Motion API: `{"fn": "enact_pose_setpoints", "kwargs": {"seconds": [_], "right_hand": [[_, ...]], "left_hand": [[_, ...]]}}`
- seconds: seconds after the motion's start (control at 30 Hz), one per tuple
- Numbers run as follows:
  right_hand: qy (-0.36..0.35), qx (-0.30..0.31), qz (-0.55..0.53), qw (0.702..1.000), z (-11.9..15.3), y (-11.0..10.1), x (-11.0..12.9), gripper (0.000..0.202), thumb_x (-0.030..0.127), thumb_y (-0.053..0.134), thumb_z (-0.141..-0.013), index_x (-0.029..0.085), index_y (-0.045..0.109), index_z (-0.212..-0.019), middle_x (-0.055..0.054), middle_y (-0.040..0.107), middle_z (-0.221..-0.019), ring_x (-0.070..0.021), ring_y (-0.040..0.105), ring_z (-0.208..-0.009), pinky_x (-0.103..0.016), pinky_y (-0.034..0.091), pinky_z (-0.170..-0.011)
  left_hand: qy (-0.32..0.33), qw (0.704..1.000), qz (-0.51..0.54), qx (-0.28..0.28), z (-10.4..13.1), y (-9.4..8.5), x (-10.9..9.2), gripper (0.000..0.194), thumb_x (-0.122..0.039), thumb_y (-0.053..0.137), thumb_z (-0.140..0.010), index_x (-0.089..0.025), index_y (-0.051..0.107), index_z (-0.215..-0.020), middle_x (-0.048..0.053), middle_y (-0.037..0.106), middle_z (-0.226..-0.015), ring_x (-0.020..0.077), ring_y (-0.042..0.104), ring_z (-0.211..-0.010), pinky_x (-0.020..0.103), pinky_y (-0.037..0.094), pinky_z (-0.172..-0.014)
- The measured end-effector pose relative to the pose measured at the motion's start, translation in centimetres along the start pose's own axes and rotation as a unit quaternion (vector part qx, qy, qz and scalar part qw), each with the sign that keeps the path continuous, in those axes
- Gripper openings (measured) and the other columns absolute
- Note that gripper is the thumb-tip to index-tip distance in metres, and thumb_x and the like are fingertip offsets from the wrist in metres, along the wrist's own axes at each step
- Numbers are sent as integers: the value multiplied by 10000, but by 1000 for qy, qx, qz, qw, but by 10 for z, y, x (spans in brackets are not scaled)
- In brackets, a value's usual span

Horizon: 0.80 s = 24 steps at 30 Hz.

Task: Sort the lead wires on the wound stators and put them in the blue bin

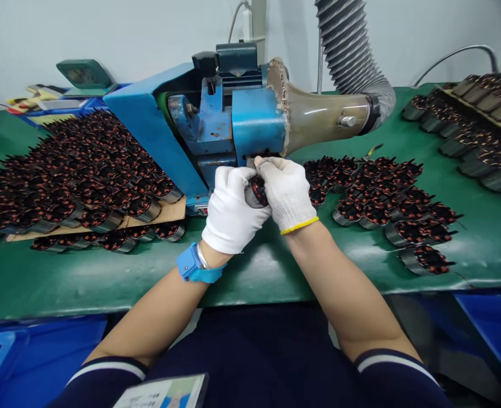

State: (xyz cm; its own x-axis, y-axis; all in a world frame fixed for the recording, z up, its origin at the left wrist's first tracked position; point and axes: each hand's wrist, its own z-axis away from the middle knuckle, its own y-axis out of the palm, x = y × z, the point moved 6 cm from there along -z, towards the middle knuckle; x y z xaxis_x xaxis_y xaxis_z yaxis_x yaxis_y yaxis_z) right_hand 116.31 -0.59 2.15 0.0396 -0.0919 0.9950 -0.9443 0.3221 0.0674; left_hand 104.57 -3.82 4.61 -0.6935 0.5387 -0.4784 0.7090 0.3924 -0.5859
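Left hand (230, 209) and right hand (287, 192), both gloved, close together around one wound stator (258, 191) before one blue machine (216, 119).

I see a green worktop (259, 272) carrying a blue machine (216, 119) at its middle. Left of it, wound coil parts heap on a cardboard sheet (169, 214). Right of it, more coils (386, 198) lie straight on the green surface, and another cardboard-borne batch (480, 119) sits at the far right.

Head-worn view, down, seemingly close.
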Motion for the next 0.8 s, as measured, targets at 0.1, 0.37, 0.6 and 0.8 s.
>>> {"fn": "enact_pose_setpoints", "kwargs": {"seconds": [0.1, 0.37, 0.6, 0.8], "right_hand": [[-25, -9, 4, 1000, 0, -2, 2, 290, 434, 639, -748, 154, 677, -681, 52, 526, -520, -101, 511, -568, -257, 443, -624], [-72, -15, 22, 997, -3, -3, 5, 276, 394, 615, -779, 158, 634, -636, 61, 514, -506, -81, 465, -538, -236, 417, -589], [-83, -5, 11, 997, 16, -4, 0, 241, 355, 582, -825, 155, 674, -730, 21, 635, -614, -114, 556, -607, -239, 456, -595], [-76, 68, 40, 994, 73, -22, 0, 288, 404, 582, -871, 173, 688, -1007, -49, 734, -918, -179, 685, -839, -287, 554, -762]], "left_hand": [[-21, 1000, 5, 15, -2, 3, 1, 406, -245, 739, -680, -220, 525, -1024, 46, 504, -1001, 196, 614, -877, 332, 497, -806], [-22, 999, -31, 29, -3, 5, 0, 340, -276, 681, -739, -230, 504, -1026, 60, 516, -996, 219, 622, -874, 339, 489, -788], [18, 999, 20, 44, 13, 4, 4, 428, -284, 709, -687, -225, 478, -1043, 42, 490, -1000, 188, 599, -879, 325, 499, -789], [60, 977, 198, 55, 47, -5, 8, 528, -267, 785, -629, -239, 468, -1050, 19, 509, -1008, 161, 591, -913, 309, 504, -826]]}}
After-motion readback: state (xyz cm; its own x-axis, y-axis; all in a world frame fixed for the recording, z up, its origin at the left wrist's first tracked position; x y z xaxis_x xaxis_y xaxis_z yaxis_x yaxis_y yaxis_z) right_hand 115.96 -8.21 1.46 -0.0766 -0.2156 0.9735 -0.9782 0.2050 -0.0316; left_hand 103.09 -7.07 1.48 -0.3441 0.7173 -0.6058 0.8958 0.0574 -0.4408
